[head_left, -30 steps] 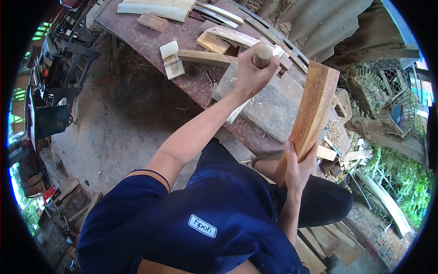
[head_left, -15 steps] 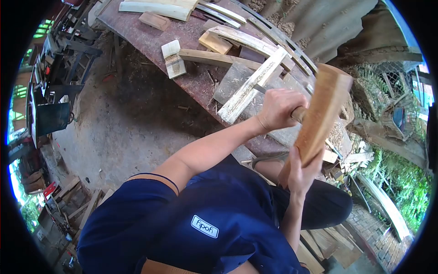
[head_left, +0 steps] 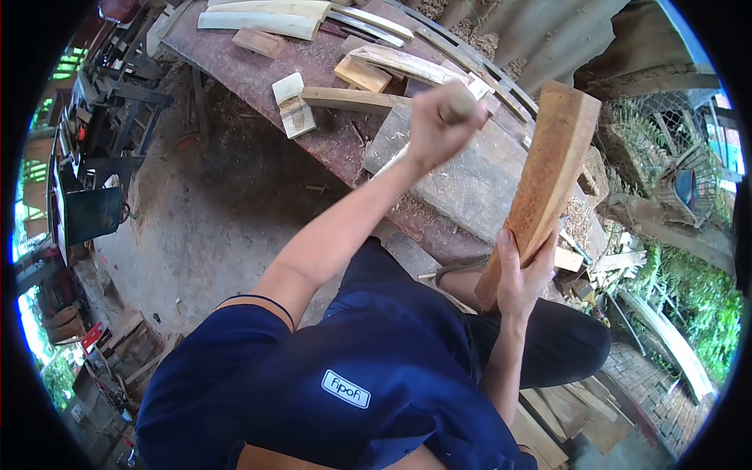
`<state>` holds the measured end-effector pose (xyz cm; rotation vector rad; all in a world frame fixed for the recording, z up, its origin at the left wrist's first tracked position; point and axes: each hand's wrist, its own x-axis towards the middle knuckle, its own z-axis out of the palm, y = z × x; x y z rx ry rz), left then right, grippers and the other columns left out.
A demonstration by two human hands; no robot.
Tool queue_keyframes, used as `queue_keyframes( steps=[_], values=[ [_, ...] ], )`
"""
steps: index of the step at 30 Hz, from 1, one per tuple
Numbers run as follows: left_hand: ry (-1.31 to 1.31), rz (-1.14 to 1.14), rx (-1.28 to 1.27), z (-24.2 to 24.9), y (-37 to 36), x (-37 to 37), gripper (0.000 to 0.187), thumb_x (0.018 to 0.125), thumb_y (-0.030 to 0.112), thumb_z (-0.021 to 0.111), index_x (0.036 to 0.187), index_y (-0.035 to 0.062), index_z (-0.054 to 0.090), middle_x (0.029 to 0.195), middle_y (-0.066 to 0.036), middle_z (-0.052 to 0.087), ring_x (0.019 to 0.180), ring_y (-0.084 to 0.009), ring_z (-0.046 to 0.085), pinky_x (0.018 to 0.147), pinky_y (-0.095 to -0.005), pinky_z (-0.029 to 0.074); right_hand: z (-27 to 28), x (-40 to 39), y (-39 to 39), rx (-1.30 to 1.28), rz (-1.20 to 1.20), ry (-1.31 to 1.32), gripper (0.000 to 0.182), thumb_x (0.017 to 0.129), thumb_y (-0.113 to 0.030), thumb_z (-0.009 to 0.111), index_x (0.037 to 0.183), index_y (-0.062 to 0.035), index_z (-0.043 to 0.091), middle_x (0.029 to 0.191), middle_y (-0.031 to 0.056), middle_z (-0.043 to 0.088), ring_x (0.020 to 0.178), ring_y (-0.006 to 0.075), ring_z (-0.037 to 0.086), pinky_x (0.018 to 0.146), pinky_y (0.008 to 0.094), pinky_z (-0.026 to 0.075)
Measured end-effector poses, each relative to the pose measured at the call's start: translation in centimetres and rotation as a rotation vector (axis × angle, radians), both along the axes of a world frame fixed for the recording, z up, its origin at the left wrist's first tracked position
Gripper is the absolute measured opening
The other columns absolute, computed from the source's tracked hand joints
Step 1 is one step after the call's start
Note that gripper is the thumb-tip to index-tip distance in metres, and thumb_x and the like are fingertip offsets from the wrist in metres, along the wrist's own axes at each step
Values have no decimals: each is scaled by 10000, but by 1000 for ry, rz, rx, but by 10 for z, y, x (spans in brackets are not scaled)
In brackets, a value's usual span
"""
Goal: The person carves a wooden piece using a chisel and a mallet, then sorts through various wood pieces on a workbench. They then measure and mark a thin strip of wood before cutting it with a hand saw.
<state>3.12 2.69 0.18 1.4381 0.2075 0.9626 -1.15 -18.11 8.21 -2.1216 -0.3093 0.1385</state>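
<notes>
My left hand [head_left: 442, 133] is closed around a chisel, whose round wooden handle [head_left: 458, 106] points up toward me. Its metal end is hidden behind the hand. Under that forearm and hand lies a pale strip of wood [head_left: 398, 159], mostly covered by them. A long, thick, slightly curved wooden block [head_left: 548, 164] stands tilted in my right hand [head_left: 523, 270], the fingers wrapped round its lower part. The block is apart from the chisel.
The red-brown workbench [head_left: 227, 59] carries curved wood pieces [head_left: 266, 19], a yellowish block [head_left: 363, 74], a notched piece [head_left: 294, 106] and a grey board [head_left: 446, 196]. Shavings lie about. Corrugated sheets [head_left: 548, 31] stand behind the bench. More boards [head_left: 548, 411] lie by my leg.
My left hand has moved up and left with the chisel, turning the handle's end toward me. The wooden block has swung slightly away from the handle.
</notes>
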Motion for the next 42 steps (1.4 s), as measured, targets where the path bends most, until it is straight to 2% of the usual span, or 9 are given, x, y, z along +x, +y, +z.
queue_keyframes(
  steps=[11, 22, 26, 29, 30, 32, 35, 38, 42],
  values=[
    [20, -50, -291, 2, 28, -11, 201, 852, 103, 673, 703, 57, 545, 542, 19, 508, 443, -36, 455, 407, -199, 348, -8, -14, -6, 47, 28, 61, 476, 829, -247, 730, 1126, 32, 483, 904, 119, 601, 813, 194, 575, 745, 333, 471],
    [-20, -4, 9, -2, 0, -12, 175, 820, 65, 696, 703, 64, 567, 626, 39, 564, 568, -33, 523, 520, -210, 435, 6, -23, -1, 86, -48, -112, 484, 788, -115, 717, 1164, 68, 473, 915, 140, 599, 824, 201, 587, 750, 331, 479],
    [9, -35, 163, -4, -30, -18, 178, 791, 19, 713, 701, 52, 564, 617, -1, 587, 578, -34, 552, 525, -212, 440, 18, -26, 21, 662, 102, -173, 519, 818, -147, 636, 1216, 103, 417, 795, 127, 588, 654, 173, 584, 648, 293, 477],
    [37, -74, 254, -16, -42, -17, 215, 646, 143, 767, 758, 112, 585, 650, -54, 600, 567, -216, 608, 522, -309, 459, 26, -28, 20, -138, 11, 155, 594, 780, -220, 713, 1222, 84, 459, 1059, 199, 589, 943, 250, 588, 850, 380, 456],
    [28, -64, 365, -15, -45, -19, 237, 637, 181, 771, 768, 116, 585, 660, -55, 609, 586, -234, 624, 524, -326, 463, 11, -24, 14, -168, 78, 6, 489, 748, -124, 739, 1113, 33, 454, 823, 147, 589, 648, 183, 593, 595, 323, 481],
    [10, -51, 383, -12, -50, -19, 215, 606, 148, 723, 755, 126, 569, 678, -51, 602, 628, -263, 625, 540, -363, 465, 3, -21, 0, -100, 130, -264, 483, 739, -96, 736, 1105, 36, 451, 793, 136, 560, 586, 177, 556, 560, 302, 463],
    [75, -134, 427, -13, -51, -23, 203, 602, 117, 703, 753, 132, 568, 678, -44, 601, 640, -253, 630, 542, -362, 466, 6, -35, -3, 479, -13, -58, 519, 729, -135, 745, 1116, 71, 467, 823, 136, 549, 599, 277, 554, 596, 370, 470],
    [41, -91, 399, -11, -55, -20, 197, 608, 107, 699, 751, 134, 566, 679, -43, 606, 638, -253, 631, 541, -358, 467, -8, -19, -4, -161, 138, -367, 556, 733, -131, 735, 1159, 89, 453, 877, 152, 559, 672, 306, 574, 653, 378, 477],
    [79, -104, 420, -11, -47, -28, 237, 606, 118, 771, 742, 109, 577, 676, -45, 618, 613, -248, 628, 541, -326, 461, -6, -25, -9, 65, -77, -125, 561, 742, -157, 746, 1165, 87, 469, 1033, 207, 555, 886, 283, 582, 770, 372, 465]
  ],
)
